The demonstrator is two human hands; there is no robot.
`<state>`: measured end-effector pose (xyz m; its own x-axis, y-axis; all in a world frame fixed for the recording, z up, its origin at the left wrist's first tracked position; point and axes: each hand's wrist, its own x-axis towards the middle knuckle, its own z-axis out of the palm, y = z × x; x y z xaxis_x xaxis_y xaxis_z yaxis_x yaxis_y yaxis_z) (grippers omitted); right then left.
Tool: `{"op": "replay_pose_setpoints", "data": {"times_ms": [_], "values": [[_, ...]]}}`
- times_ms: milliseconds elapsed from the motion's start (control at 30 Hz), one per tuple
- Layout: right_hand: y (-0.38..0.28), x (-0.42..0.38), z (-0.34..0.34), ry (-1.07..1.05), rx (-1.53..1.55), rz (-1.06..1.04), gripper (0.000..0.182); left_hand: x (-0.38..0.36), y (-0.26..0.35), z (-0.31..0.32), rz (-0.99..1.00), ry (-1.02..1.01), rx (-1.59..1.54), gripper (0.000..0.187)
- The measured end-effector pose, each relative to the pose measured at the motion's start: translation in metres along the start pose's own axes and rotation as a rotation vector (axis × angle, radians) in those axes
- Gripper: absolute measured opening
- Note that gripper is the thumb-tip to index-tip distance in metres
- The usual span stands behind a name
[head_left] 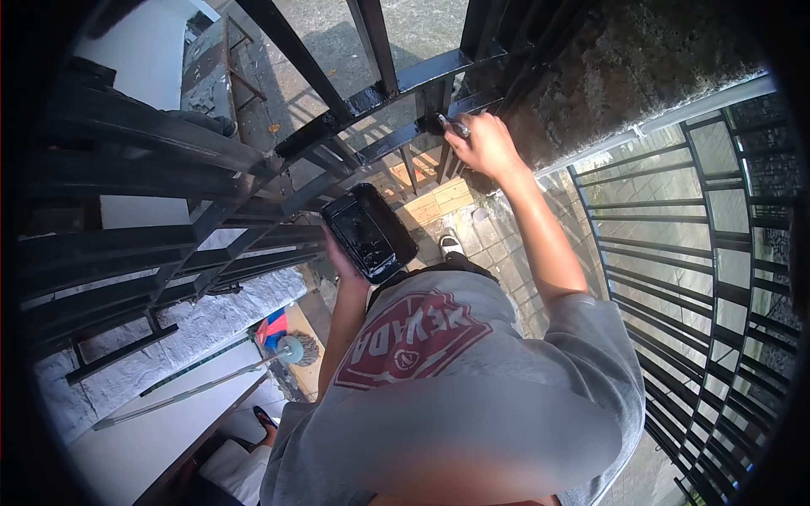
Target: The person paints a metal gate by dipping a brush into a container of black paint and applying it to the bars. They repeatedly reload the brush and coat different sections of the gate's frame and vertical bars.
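Observation:
My right hand (489,148) is closed round a paintbrush (461,129), mostly hidden by the fingers. Its dark tip meets a black metal gate (392,139), whose bars shine as if wet around that spot. At waist height, my left hand (342,257) grips a black paint tray (371,229) from its left side and below. Glossy black paint coats the inside of the tray, which is tilted a little. The fingers under the tray are hidden.
Wooden planks (439,201) lie on the paving beside my shoe (451,244). A rough wall (641,76) rises at upper right, with a barred fence (666,219) below it. At lower left are a mop (295,348) and another person's leg (268,434).

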<state>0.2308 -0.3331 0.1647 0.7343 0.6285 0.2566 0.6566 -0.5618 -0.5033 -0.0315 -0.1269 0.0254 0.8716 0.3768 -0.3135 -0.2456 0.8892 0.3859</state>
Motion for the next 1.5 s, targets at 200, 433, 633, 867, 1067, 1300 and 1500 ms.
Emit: {"op": "replay_pose_setpoints", "data": {"times_ms": [200, 433, 633, 867, 1067, 1300, 1500], "values": [[0.001, -0.010, 0.012, -0.004, 0.044, 0.103, 0.030, 0.004, 0.004, 0.004, 0.023, 0.020, -0.020, 0.068], [0.010, -0.053, 0.047, 0.422, 0.201, 0.025, 0.018, 0.002, 0.006, 0.001, 0.047, -0.006, -0.043, 0.066], [0.013, -0.109, 0.076, 0.541, 0.194, 0.142, 0.012, 0.001, 0.006, -0.016, 0.116, 0.044, -0.063, 0.065], [0.012, -0.093, 0.065, 0.576, 0.274, 0.174, 0.018, -0.001, 0.010, -0.013, 0.087, 0.002, -0.059, 0.064], [0.044, -0.054, 0.035, 0.696, 0.829, 0.684, 0.043, 0.003, 0.009, -0.015, 0.103, 0.056, -0.014, 0.064], [0.072, 0.041, 0.028, 0.498, 0.129, 0.163, 0.034, -0.004, 0.002, 0.005, 0.068, 0.036, 0.004, 0.066], [0.110, 0.122, 0.055, 0.208, 0.073, 0.101, 0.046, -0.009, -0.005, -0.021, 0.179, 0.054, 0.071, 0.068]]}}
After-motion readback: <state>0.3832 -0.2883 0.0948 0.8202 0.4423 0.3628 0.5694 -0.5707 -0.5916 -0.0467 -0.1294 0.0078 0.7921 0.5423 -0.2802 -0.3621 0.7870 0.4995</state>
